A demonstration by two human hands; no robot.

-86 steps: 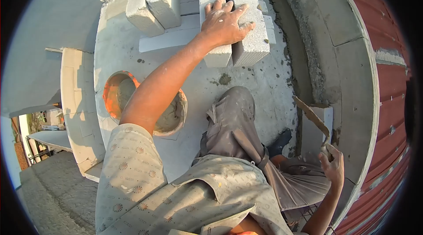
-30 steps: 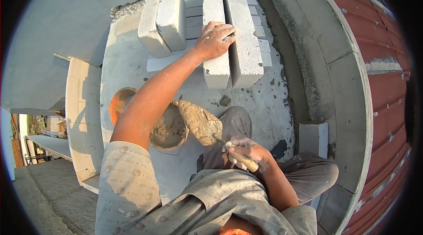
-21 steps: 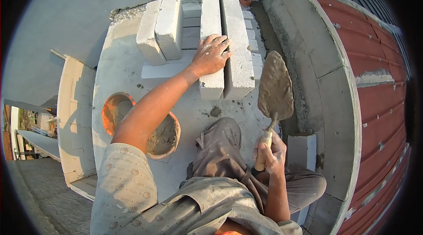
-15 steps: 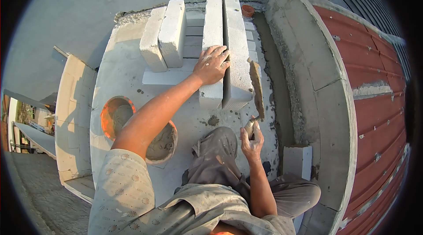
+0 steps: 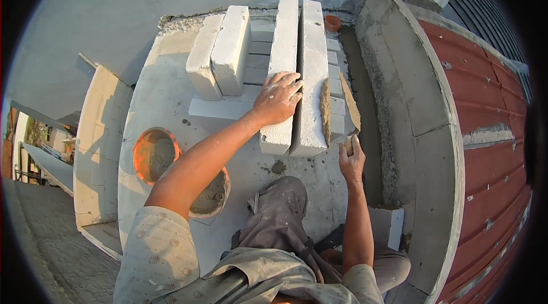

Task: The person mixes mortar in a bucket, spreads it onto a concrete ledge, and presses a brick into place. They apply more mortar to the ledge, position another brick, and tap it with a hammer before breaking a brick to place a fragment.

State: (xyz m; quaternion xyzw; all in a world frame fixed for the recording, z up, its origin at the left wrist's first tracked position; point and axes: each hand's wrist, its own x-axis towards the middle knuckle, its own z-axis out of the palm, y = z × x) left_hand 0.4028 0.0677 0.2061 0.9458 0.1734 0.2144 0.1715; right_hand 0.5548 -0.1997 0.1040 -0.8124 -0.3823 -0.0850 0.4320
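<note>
Left hand (image 5: 278, 100) lay flat, fingers spread, on two upright white concrete blocks (image 5: 313, 47); right hand (image 5: 351, 158) fisted around mortar-smeared steel trowel (image 5: 349, 107) beside their mortared side.

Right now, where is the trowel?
In the head view the trowel is right of centre, held in the right hand. Its blade stands on edge beside the mortar-smeared side of the right-hand long block.

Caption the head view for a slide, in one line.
Left hand rests on two white blocks set on edge; right hand holds a trowel beside mortar on the adjacent block's side.
</note>
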